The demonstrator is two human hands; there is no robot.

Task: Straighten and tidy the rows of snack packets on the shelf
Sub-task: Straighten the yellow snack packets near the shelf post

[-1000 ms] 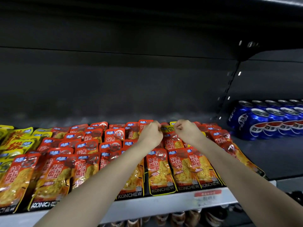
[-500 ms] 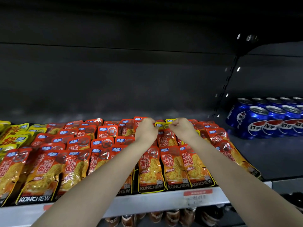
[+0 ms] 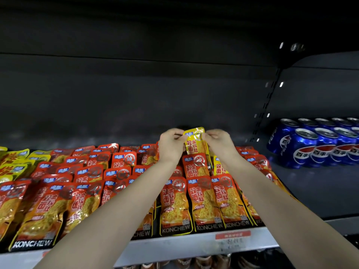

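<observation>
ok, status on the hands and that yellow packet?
Left hand and right hand pinching the yellow foil snack packet by its top corners. Packet upright, behind a red foil packet. Nothing in the way.

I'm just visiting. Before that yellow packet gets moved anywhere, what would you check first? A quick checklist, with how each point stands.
1. Grip: left hand and right hand each pinch a top corner of the yellow packet: ok.
2. Packet free of the red packets: its lower end is hidden behind one: cannot tell.
3. Row one colour only: a second yellow packet lies among the reds: not ok.
4. Somewhere to go: yellow stock lies far left: ok.
5. Path: the cans stand apart on the right: ok.
</observation>
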